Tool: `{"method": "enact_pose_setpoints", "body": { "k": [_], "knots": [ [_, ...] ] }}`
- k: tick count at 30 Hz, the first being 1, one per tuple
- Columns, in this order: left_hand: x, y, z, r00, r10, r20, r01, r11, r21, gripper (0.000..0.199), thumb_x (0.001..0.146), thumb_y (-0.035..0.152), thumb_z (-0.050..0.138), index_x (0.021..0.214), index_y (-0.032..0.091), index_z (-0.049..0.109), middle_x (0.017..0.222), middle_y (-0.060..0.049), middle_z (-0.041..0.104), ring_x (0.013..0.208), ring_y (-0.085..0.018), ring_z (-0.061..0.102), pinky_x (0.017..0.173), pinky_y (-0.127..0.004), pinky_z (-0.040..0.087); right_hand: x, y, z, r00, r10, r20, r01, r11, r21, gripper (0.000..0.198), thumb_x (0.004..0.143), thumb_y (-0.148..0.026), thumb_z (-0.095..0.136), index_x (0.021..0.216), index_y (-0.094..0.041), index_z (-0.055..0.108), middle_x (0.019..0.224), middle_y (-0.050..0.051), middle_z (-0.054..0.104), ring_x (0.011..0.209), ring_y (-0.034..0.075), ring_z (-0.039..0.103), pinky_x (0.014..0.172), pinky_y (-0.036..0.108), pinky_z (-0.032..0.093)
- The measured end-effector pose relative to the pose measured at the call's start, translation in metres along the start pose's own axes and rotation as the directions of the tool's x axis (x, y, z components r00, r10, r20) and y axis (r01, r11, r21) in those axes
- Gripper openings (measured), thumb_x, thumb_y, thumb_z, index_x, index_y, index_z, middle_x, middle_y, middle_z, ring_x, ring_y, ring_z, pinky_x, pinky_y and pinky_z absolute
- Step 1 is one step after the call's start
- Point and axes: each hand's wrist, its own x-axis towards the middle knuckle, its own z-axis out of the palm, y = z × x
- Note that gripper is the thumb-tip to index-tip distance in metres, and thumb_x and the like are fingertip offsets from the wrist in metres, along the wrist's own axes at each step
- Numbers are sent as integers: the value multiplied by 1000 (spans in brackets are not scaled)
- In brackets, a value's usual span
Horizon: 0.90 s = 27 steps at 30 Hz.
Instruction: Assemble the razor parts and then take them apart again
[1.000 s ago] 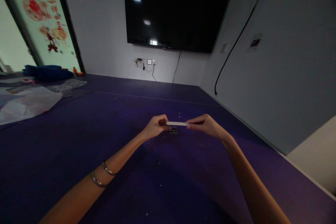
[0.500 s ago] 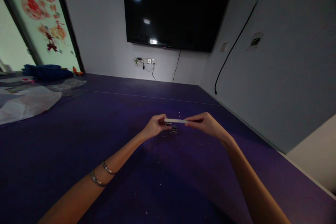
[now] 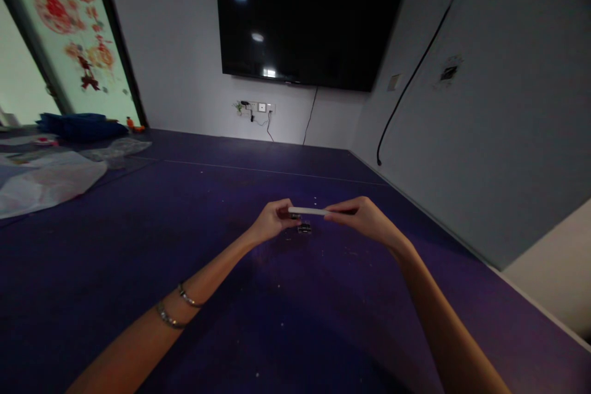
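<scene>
A thin white flat piece (image 3: 308, 211), seen nearly edge-on, is held level between my two hands above the purple surface. My left hand (image 3: 273, 221) pinches its left end, thumb below and fingers behind. The right end sits between the thumb and fingers of my right hand (image 3: 355, 215). Just under the piece, by my left thumb, a small dark metallic part (image 3: 294, 216) shows; I cannot tell whether it is attached. Directly below lies another small dark, shiny part (image 3: 305, 228) on the surface. Two bracelets (image 3: 170, 316) circle my left forearm.
The purple surface (image 3: 207, 209) carries scattered small white specks. At the far left lie clear and white plastic sheeting (image 3: 55, 181) and a dark blue cloth bundle (image 3: 80, 126). A black cable (image 3: 401, 98) hangs along the right wall, and a television (image 3: 314, 18) is mounted ahead.
Almost nothing differs. Both hands keep their hold on the white piece, and its left end sits very slightly higher in the picture.
</scene>
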Motion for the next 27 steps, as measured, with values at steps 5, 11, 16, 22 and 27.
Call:
{"method": "enact_pose_setpoints", "body": {
  "k": [5,11,16,22,27],
  "knots": [
    [0,-1,0,1000,4,8,-4,1000,-19,32,60,25,74,62,16,43,59,6,51,57,-7,50,59,-22,40,0,3,-5,1000,8,5,-8,1000,18,31,70,-44,64,91,-23,72,77,3,71,67,18,62,58,28,46],
    [-1,1,2,1000,10,-1,-10,1000,-22,31,59,24,74,61,15,45,60,5,53,58,-8,51,60,-23,41,1,5,-5,1000,23,19,-23,999,39,32,69,-43,64,91,-21,72,73,3,71,62,16,59,55,27,44],
    [0,-1,1,1000,-16,4,16,999,-37,29,59,23,74,63,15,47,59,6,53,56,-7,50,56,-21,38,1,6,-6,996,9,92,-15,998,66,32,69,-43,65,92,-22,72,73,3,70,62,15,59,56,26,45],
    [1,-2,1,1000,2,-20,-2,1000,-17,32,57,26,75,60,15,45,56,7,51,54,-6,47,55,-20,36,2,10,-5,999,23,33,-24,998,57,31,69,-43,64,90,-22,72,75,3,71,63,16,60,57,27,45],
    [2,-3,-1,1000,8,-12,-9,1000,-20,31,58,26,75,61,15,47,58,6,52,56,-7,49,56,-21,39,2,10,-6,994,11,105,-18,998,67,34,68,-44,65,92,-21,72,72,3,70,62,16,59,56,26,45]
  ]
}}
